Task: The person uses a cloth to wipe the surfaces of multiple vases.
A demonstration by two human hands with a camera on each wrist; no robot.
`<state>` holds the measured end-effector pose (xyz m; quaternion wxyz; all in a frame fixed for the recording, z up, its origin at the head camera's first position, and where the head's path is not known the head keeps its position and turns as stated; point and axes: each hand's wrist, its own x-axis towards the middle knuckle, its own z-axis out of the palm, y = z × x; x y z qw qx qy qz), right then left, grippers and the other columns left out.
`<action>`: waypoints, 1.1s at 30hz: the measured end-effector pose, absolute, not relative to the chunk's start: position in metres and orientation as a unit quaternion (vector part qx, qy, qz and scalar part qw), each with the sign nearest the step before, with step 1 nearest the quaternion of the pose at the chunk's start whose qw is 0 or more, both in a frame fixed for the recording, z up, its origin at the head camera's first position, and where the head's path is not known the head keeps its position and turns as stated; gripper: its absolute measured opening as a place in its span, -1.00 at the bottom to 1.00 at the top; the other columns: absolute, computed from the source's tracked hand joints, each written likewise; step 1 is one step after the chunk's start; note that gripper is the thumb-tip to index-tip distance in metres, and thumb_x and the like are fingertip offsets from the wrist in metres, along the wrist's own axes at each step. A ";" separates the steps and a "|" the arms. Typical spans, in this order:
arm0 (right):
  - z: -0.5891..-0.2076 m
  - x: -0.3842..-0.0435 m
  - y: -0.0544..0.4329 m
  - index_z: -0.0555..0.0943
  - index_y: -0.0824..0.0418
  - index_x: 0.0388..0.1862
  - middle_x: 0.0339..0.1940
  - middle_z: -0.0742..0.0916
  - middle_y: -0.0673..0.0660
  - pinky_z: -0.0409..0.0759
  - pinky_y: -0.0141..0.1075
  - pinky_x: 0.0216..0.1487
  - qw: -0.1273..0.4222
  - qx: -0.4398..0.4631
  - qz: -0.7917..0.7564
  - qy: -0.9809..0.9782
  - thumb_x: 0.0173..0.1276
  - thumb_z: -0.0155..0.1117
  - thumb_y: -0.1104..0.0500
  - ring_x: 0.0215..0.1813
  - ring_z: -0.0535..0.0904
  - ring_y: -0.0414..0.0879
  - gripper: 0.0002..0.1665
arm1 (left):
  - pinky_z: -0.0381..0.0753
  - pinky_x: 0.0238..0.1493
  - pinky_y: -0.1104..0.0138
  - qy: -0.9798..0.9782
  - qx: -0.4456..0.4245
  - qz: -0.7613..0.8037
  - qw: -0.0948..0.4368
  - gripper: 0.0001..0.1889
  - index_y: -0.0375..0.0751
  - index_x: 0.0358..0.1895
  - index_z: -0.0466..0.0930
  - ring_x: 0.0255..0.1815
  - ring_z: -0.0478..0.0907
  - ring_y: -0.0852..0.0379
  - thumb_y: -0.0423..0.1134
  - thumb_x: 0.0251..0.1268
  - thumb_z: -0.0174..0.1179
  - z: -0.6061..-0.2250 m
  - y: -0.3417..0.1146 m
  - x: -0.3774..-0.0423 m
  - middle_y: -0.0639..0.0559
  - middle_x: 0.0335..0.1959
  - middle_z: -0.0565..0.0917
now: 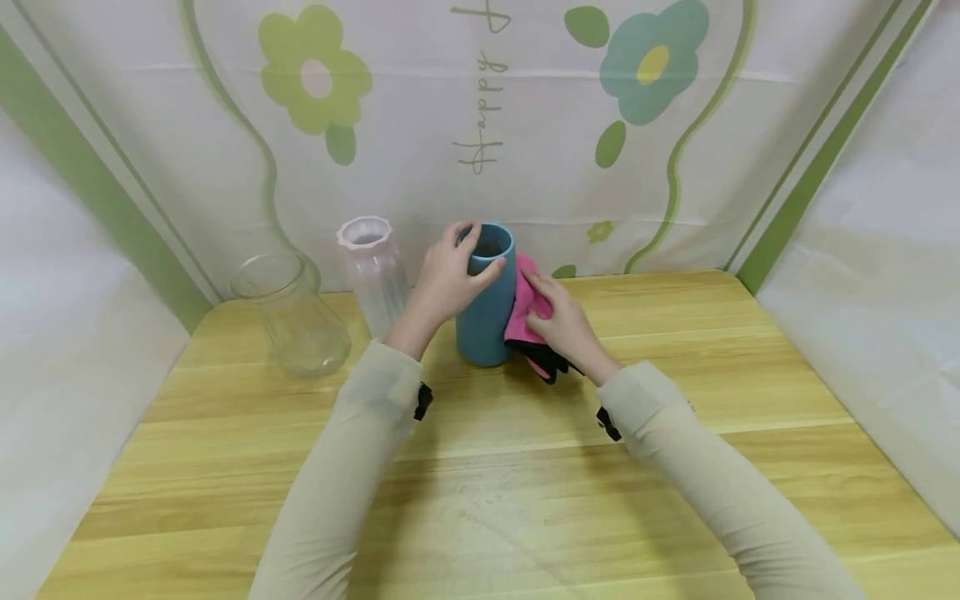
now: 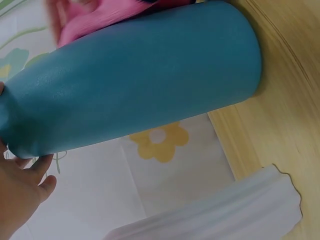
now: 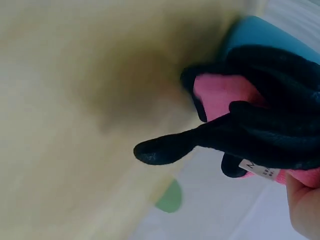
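Gripping the blue vase [image 1: 483, 321] near its rim, the left hand [image 1: 447, 275] has its thumb and fingers curled around the top, while the right hand [image 1: 566, 323] pinches a pink-and-black glove [image 1: 518, 327] between thumb and fingers against the vase's right side. The blue vase stands upright at the far middle of the wooden table [image 1: 487, 508], with a pale fluted vase [image 1: 375, 283] just left and a clear glass vase [image 1: 303, 333] farther left.
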<state>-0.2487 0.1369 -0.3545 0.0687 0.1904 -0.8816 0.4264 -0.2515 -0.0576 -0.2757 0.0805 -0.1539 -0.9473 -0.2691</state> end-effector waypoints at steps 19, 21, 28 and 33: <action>-0.332 -0.248 0.132 0.28 0.14 0.45 0.47 0.36 0.21 0.45 -0.04 0.28 0.112 0.205 0.446 -0.864 0.25 0.14 0.37 0.47 0.27 0.12 -0.25 | 0.08 0.47 -0.11 -0.943 -0.158 -0.290 0.044 -0.24 -0.07 0.53 -0.05 0.48 0.07 -0.28 0.14 0.36 -0.10 -0.277 -0.060 -0.252 -0.03 0.56 0.00; -0.338 -0.248 0.132 0.28 0.16 0.45 0.47 0.36 0.22 0.41 -0.02 0.34 0.105 0.202 0.441 -0.868 0.25 0.14 0.37 0.47 0.27 0.14 -0.25 | 0.03 0.49 -0.10 -0.943 -0.161 -0.287 0.048 -0.23 -0.10 0.53 -0.05 0.49 0.07 -0.27 0.14 0.36 -0.09 -0.279 -0.060 -0.252 -0.04 0.56 0.00; -0.362 -0.246 0.136 0.28 0.20 0.45 0.47 0.34 0.29 0.28 0.03 0.43 0.071 0.193 0.423 -0.882 0.23 0.14 0.38 0.48 0.24 0.20 -0.24 | -0.02 0.52 -0.02 -0.946 -0.169 -0.269 0.066 -0.18 -0.22 0.52 -0.05 0.51 0.07 -0.20 0.16 0.35 -0.04 -0.280 -0.058 -0.254 -0.12 0.55 0.00; -0.374 -0.244 0.138 0.26 0.16 0.46 0.48 0.32 0.27 0.25 0.06 0.44 0.044 0.185 0.401 -0.896 0.23 0.15 0.37 0.48 0.23 0.21 -0.22 | -0.01 0.52 -0.04 -0.945 -0.161 -0.276 0.061 -0.17 -0.17 0.53 -0.07 0.53 0.02 -0.20 0.19 0.35 -0.04 -0.280 -0.057 -0.253 -0.13 0.56 -0.04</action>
